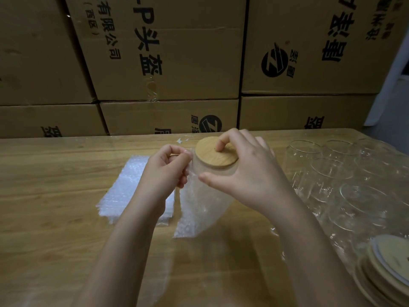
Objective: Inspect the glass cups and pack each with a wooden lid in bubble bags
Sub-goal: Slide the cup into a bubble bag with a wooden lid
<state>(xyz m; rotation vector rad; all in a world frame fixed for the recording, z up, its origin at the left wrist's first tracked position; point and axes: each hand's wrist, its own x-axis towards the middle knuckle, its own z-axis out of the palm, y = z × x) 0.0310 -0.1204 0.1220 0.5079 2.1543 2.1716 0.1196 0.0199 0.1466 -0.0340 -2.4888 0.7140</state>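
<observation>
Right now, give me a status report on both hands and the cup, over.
Left hand pinches bubble bag mouth. Right hand grips glass cup, finger on wooden lid. Cup partway in bag. Nothing in the way; spare cups stand right.

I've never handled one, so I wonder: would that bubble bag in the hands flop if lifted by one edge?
Probably floppy: the bubble bag sags and creases below the left hand pinching its edge. Likely very light, being thin clear film. It looks rounded only under the wooden lid.
</observation>
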